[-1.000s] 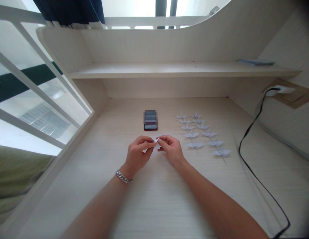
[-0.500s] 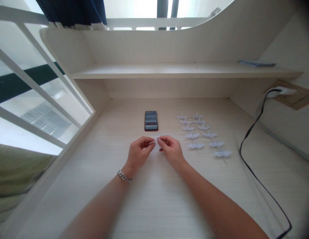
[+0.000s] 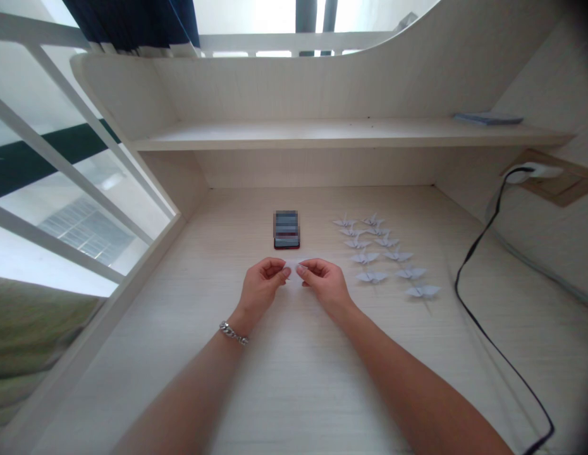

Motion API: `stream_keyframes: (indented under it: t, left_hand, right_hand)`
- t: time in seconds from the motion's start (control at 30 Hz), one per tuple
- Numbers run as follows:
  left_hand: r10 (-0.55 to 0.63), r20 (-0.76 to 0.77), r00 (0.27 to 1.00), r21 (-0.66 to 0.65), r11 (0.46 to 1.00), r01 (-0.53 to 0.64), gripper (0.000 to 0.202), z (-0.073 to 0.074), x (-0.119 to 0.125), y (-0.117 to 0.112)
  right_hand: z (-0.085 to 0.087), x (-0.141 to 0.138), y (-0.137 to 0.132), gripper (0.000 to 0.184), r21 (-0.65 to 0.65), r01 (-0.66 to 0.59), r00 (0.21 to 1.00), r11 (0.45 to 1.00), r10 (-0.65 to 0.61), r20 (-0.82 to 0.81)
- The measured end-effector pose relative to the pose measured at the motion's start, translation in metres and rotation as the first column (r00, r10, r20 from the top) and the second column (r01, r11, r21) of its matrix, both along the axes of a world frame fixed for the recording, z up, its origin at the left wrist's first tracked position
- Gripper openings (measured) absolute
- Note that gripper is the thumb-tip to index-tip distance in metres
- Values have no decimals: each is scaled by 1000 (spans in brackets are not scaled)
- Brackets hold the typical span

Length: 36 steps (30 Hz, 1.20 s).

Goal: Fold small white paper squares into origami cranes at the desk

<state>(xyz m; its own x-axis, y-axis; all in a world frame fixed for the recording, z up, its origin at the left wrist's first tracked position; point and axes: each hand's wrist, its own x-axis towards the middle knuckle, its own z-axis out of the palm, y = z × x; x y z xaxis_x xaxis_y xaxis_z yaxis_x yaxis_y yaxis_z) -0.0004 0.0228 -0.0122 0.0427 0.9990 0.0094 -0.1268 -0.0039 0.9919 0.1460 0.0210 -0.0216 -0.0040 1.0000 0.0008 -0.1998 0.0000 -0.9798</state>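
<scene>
Left hand (image 3: 262, 292) and right hand (image 3: 325, 281) are both pinching a small white paper (image 3: 294, 268) between their fingertips, just in front of a phone (image 3: 286, 229) on the counter (image 3: 294, 392), with rows of folded paper cranes (image 3: 384, 253) off to the phone's right.

L hand (image 3: 262, 291), R hand (image 3: 325, 282) pinch white paper (image 3: 294, 264); origami cranes (image 3: 387, 242) to R.

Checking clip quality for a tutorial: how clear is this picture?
In the head view, the shelf curves from lens distortion, the glass at left is blown out, the paper cranes stay fairly sharp though small, and the phone is pixelated.
</scene>
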Motion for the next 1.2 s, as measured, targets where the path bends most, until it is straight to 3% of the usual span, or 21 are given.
stream_keyframes:
  t: [0.27,0.7,0.9,1.2]
  left_hand:
    - [8,13,1000,-22,1000,-7,23,0,-1,1]
    - [-104,140,985,-140,982,124,23,0,-3,-1]
    - [-118,91,989,-75,989,125,22,0,-1,-2]
    - [-117,-2,993,90,989,117,13,0,-3,-1]
  right_hand:
    - [3,0,-1,24,-14,17,1000,1000,-17,12]
    - [7,2,-3,18,-211,-132,955,969,67,-289]
    - [10,8,-2,12,-272,-279,908,921,161,-386]
    - [11,12,-3,5,-281,-369,872,886,226,-433]
